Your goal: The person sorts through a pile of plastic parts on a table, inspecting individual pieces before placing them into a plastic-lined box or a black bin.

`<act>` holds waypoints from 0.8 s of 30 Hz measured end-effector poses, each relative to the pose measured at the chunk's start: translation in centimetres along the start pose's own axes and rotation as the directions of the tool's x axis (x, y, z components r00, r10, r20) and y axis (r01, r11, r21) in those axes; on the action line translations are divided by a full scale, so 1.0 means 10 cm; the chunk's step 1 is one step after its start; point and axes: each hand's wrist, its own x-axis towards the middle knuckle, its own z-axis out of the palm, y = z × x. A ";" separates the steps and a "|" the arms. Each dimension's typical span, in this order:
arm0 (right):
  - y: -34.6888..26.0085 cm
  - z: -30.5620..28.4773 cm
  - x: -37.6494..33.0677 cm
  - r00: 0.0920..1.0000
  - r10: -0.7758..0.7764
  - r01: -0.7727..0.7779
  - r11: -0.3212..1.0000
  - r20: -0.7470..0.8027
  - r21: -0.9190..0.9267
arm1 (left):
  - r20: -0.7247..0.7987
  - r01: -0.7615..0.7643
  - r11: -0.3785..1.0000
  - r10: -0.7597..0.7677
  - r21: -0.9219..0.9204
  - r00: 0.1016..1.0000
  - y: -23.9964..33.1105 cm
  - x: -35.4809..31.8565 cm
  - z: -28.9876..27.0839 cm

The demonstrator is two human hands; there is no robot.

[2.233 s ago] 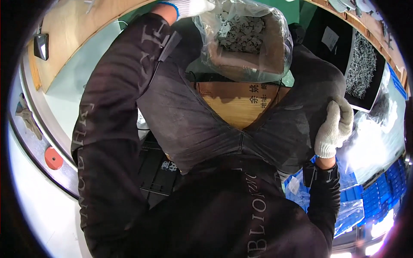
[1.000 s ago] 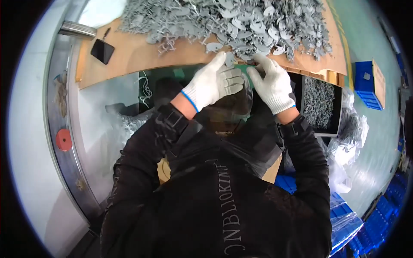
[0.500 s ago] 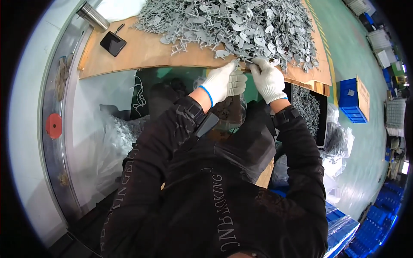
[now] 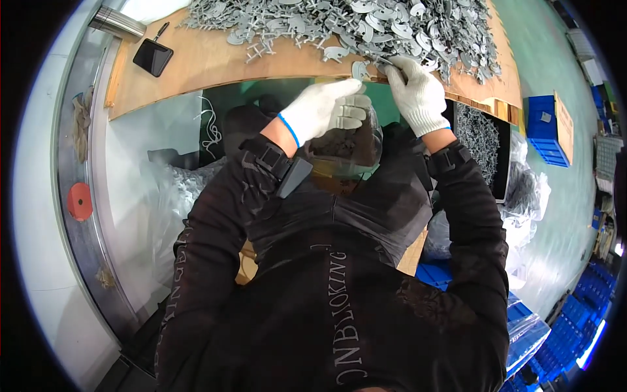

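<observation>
head view: at upper centre, the left hand (image 4: 321,108) pinched a grey metal part (image 4: 360,68) at the wooden bench (image 4: 196,65) edge; the right hand (image 4: 418,95) curled around another beside the pile (image 4: 366,23). sorting step, i'd judge; steady grip needed.

Black phone (image 4: 153,57) on the board, red disc (image 4: 79,201), blue crate (image 4: 541,130).

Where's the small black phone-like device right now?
In the head view, the black device lies flat at the upper left on the wooden board, left of the pile of grey metal parts and well away from both gloved hands.
</observation>
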 end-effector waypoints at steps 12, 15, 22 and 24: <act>0.08 -0.17 0.12 0.965 0.219 -0.258 0.892 0.145 0.370 | -0.029 0.010 0.989 -0.014 -0.147 0.999 -0.08 0.17 0.20; 0.03 -0.26 0.16 0.935 0.282 -0.352 0.813 0.217 0.463 | -0.044 -0.018 0.991 0.012 -0.134 0.999 -0.11 0.17 0.19; 0.09 -0.47 0.24 0.832 0.423 -0.549 0.532 0.360 0.645 | -0.104 -0.098 0.993 0.104 0.060 0.989 -0.14 0.14 0.17; 0.11 -0.49 0.20 0.805 0.396 -0.580 0.373 0.441 0.724 | -0.102 -0.132 0.984 0.145 0.124 0.984 -0.15 0.11 0.11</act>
